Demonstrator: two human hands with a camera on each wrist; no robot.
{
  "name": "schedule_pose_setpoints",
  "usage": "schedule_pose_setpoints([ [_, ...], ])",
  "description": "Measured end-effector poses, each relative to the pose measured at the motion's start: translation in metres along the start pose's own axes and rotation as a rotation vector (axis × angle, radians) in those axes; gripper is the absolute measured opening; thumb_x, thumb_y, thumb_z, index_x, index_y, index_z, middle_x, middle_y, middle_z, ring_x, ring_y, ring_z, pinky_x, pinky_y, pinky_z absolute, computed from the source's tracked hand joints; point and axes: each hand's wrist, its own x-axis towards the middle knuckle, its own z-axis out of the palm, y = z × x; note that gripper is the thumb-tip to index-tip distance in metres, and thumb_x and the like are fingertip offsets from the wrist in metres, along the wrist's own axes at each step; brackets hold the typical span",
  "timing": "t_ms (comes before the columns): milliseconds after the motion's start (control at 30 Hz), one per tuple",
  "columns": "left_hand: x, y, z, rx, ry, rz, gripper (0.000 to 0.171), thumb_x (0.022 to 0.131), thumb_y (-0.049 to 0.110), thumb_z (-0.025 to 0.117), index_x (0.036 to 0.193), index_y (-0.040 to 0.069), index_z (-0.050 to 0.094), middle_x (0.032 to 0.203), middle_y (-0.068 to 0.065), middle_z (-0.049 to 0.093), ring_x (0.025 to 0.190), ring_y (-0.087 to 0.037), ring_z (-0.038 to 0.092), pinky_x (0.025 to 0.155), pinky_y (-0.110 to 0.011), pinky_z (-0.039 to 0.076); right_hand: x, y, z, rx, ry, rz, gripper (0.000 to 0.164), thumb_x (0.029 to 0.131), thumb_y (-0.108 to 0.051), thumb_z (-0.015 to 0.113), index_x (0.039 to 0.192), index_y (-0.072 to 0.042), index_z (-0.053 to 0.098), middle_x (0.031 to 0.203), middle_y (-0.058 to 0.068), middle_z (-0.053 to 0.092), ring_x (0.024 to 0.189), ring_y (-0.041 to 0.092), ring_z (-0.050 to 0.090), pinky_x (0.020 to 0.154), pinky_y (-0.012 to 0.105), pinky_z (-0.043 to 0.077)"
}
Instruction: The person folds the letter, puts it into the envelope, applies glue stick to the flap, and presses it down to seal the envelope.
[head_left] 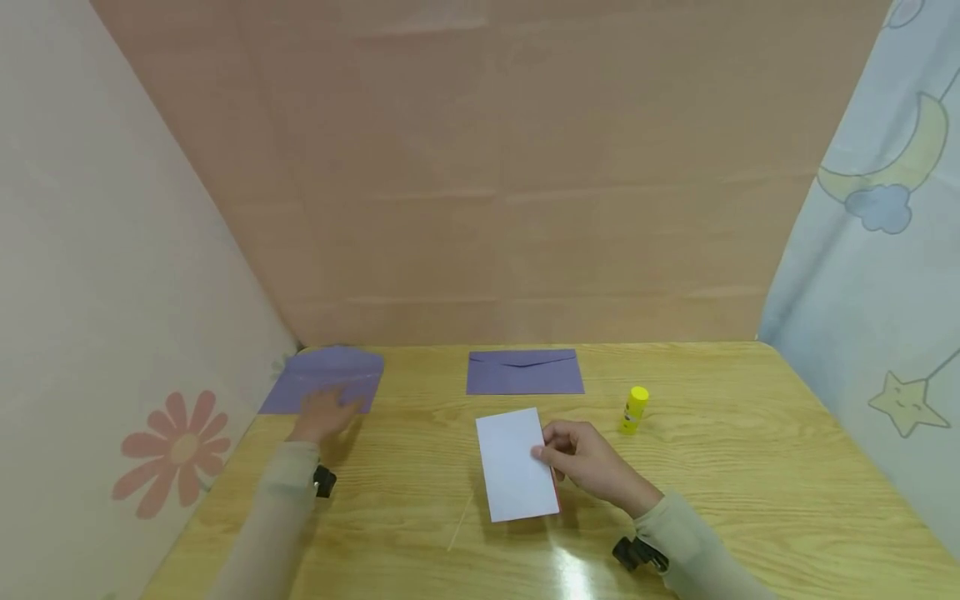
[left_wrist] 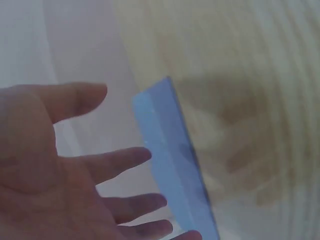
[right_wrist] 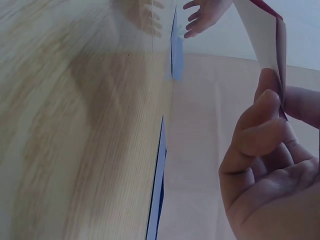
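Observation:
My right hand (head_left: pixel 592 462) pinches a white card (head_left: pixel 517 467) by its right edge, thumb on the white face. Some red shows along the card's edge, also in the right wrist view, where the card (right_wrist: pixel 262 40) looks folded and is raised above the table. At the left, my left hand (head_left: pixel 324 414) is over a purple envelope (head_left: pixel 330 371) with its flap opened out. Its fingers (left_wrist: pixel 125 160) are spread and hold nothing; in the left wrist view the fingertips overlap the envelope (left_wrist: pixel 175 150).
Another purple envelope (head_left: pixel 525 377), flap folded down, lies at the back middle of the wooden table (head_left: pixel 405 492). A yellow glue stick (head_left: pixel 634 410) stands right of the card. Patterned cloth walls (head_left: pixel 187 333) border the table at the left, back and right.

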Motion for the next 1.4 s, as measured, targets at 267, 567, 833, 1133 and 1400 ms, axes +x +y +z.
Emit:
schedule_pose_setpoints([
  [267, -0.004, -0.008, 0.012, 0.028, -0.103, -0.012, 0.059, 0.101, 0.033, 0.043, 0.134, -0.015, 0.049, 0.137, -0.041, 0.047, 0.129, -0.063, 0.036, 0.108, -0.069, 0.027, 0.001, 0.005, 0.001, -0.001, -0.002, -0.001, 0.018, 0.098, -0.022, 0.066, 0.093, -0.004, 0.065, 0.069, 0.003, 0.062, 0.059, 0.028, 0.056, 0.050, 0.025, 0.044],
  [567, -0.013, 0.001, 0.018, 0.014, -0.124, -0.061, 0.066, 0.098, 0.036, 0.050, 0.141, -0.014, 0.043, 0.143, -0.043, 0.036, 0.134, -0.064, 0.026, 0.107, -0.071, 0.027, 0.001, 0.008, 0.002, -0.002, -0.003, 0.003, 0.019, 0.098, -0.023, 0.065, 0.093, -0.005, 0.064, 0.069, 0.006, 0.061, 0.058, 0.021, 0.054, 0.050, 0.023, 0.041],
  [833, -0.027, 0.008, 0.020, 0.014, -0.125, -0.067, 0.065, 0.092, 0.031, 0.059, 0.140, -0.010, 0.046, 0.140, -0.041, 0.039, 0.132, -0.060, 0.030, 0.101, -0.071, 0.035, 0.000, 0.007, 0.003, 0.017, -0.006, 0.011, 0.018, 0.098, -0.021, 0.065, 0.095, -0.003, 0.065, 0.071, 0.005, 0.061, 0.059, 0.015, 0.053, 0.050, 0.022, 0.041],
  [1133, -0.042, 0.022, 0.019, 0.048, -0.162, 0.027, 0.060, 0.086, 0.029, 0.066, 0.134, -0.006, 0.056, 0.131, -0.031, 0.056, 0.127, -0.057, 0.040, 0.099, -0.068, 0.039, 0.000, 0.004, 0.006, 0.027, -0.007, 0.014, 0.017, 0.097, -0.017, 0.066, 0.096, -0.001, 0.065, 0.072, 0.006, 0.062, 0.059, 0.013, 0.053, 0.052, 0.024, 0.045],
  [1400, -0.057, 0.043, 0.019, 0.022, -0.199, 0.171, 0.044, 0.085, 0.023, 0.070, 0.120, -0.003, 0.069, 0.121, -0.019, 0.068, 0.117, -0.044, 0.059, 0.097, -0.057, 0.047, 0.002, 0.005, 0.009, 0.022, -0.010, 0.001, 0.016, 0.097, -0.017, 0.066, 0.096, -0.001, 0.065, 0.074, 0.007, 0.063, 0.060, 0.014, 0.054, 0.054, 0.028, 0.048],
])
